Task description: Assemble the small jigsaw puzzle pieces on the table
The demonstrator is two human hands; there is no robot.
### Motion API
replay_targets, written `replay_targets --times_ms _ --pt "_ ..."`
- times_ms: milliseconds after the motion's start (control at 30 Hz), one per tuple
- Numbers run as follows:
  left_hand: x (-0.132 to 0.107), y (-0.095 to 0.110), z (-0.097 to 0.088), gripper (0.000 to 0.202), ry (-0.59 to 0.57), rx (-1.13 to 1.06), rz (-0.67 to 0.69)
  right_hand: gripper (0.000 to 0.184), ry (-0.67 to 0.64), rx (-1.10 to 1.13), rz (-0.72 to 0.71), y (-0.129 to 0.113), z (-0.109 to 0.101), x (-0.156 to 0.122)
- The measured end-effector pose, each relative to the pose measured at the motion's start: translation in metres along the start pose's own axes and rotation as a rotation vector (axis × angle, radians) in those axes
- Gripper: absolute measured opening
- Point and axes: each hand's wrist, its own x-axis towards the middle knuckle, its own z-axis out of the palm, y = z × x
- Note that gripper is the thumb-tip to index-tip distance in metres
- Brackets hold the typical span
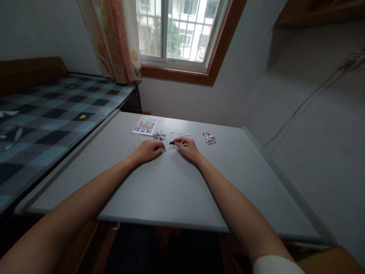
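My right hand (186, 147) pinches a dark jigsaw puzzle piece (171, 143) by its edge, just above or on the white table. Across from it my left hand (149, 150) is closed, its fingertips on a few small puzzle pieces (164, 150), partly hidden by the fingers. Just beyond that hand lies a heap of colourful puzzle pieces (159, 135). Several pale single pieces (180, 133) lie in a loose row past my right hand. Farther right is a second pile of pieces (210, 138).
A printed picture sheet (145, 125) lies flat at the table's (159, 190) far left. Beside the table's left edge stands a bed with a checked cover (71, 102). A wall with a window (182, 34) rises behind; a cable (302, 108) hangs along the right wall.
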Motion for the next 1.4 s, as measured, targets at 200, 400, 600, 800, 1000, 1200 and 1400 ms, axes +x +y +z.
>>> replay_targets --times_ms 200,400,600,800,1000,1200,1400 --pt "0.000 0.002 -0.001 0.025 0.001 -0.020 0.004 0.013 0.037 0.089 -0.026 -0.001 0.006 -0.001" --pt "-0.001 0.007 -0.001 0.027 0.043 -0.038 -0.020 0.025 -0.063 0.325 0.080 -0.003 0.016 -0.002" --pt "-0.002 0.009 -0.003 0.031 0.079 -0.064 0.049 0.024 -0.080 0.359 0.126 -0.004 0.015 -0.002" --pt "-0.003 0.009 -0.003 0.031 0.115 -0.069 0.084 0.027 -0.134 0.373 0.095 -0.006 0.016 -0.003" --pt "-0.002 0.007 -0.002 0.030 0.117 -0.068 0.100 0.032 -0.196 0.346 0.062 -0.006 0.018 -0.005" --pt "-0.003 0.008 -0.002 0.029 0.112 -0.079 0.098 0.029 -0.185 0.430 0.129 -0.008 0.019 -0.005" --pt "-0.003 0.011 -0.003 0.030 0.124 -0.108 0.107 0.033 -0.143 0.494 0.131 -0.015 0.016 -0.005"
